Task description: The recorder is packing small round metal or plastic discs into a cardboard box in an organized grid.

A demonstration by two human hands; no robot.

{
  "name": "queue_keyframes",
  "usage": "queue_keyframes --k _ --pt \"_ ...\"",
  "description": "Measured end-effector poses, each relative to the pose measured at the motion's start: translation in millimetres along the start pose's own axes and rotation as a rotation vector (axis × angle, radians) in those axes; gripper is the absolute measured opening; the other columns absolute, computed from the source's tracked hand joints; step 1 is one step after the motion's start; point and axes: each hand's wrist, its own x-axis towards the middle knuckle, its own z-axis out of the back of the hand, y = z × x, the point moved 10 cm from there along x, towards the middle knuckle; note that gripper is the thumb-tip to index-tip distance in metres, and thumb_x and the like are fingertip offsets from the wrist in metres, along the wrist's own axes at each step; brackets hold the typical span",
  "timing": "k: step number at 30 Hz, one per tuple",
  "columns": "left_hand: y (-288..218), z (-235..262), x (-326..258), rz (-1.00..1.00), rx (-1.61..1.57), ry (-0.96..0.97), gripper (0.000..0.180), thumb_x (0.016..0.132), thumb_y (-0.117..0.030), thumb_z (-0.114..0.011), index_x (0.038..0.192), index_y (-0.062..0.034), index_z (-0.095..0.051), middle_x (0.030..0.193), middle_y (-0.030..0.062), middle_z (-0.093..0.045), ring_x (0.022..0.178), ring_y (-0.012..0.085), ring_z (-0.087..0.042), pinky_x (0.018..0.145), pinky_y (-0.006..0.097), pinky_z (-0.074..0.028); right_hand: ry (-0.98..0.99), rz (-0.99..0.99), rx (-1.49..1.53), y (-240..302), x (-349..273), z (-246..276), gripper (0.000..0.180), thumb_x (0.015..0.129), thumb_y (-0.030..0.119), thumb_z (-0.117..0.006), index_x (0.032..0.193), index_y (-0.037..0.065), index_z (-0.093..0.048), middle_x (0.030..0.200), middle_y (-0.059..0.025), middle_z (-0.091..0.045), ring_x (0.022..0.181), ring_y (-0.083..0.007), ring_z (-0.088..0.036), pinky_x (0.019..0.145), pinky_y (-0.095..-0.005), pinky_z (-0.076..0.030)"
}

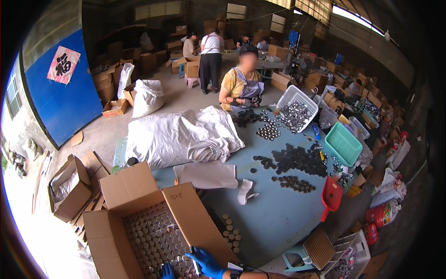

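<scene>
A brown open cardboard box point(108, 241) stands at the lower left. Rows of small round pale metal-looking caps point(153, 235) fill it. My left hand point(168, 271), in a blue glove, reaches in over the caps at the lower edge. Its fingers point forward, stretched out, and the rest of it is cut off. Beside the box's right wall, my right hand point(207, 264), also blue-gloved, is closed on a slim pale strip-shaped object point(194, 261); its exact kind I cannot make out. Several similar round pieces point(229, 232) lie on the table right of the box.
Black round pieces point(297, 160) spread over the blue-grey table point(260, 218). Around them are a red dustpan point(331, 195), a green basket point(343, 144), a white basket point(312, 101) of metal parts and a large white sack point(181, 135). Across the table is a person point(239, 86).
</scene>
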Motion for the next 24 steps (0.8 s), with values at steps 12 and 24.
queue_keyframes --k 12,24 --pt "-30.9 60.7 24.9 0.127 0.024 -0.039 0.083 0.084 -0.037 -0.066 0.15 -0.0034 -0.029 0.158 0.0186 -0.027 0.146 0.0347 -0.025 0.115 0.057 -0.024 0.181 0.1 -0.112 20.6 23.3 9.7 0.062 0.07 -0.006 -0.066 0.127 0.016 -0.059 0.115 -0.0156 -0.059 0.105 -0.0393 -0.055 0.089 -0.0455 -0.045" --pt "-131.8 234.2 169.0 -0.187 -0.079 -0.423 0.072 0.087 -0.026 -0.06 0.15 -0.0053 -0.032 0.158 0.0185 -0.028 0.145 0.0359 -0.028 0.116 0.052 -0.024 0.18 0.126 -0.134 30.6 15.5 10.1 0.063 0.075 -0.001 -0.067 0.134 0.018 -0.058 0.124 -0.0211 -0.056 0.115 -0.0424 -0.052 0.098 -0.0462 -0.045"
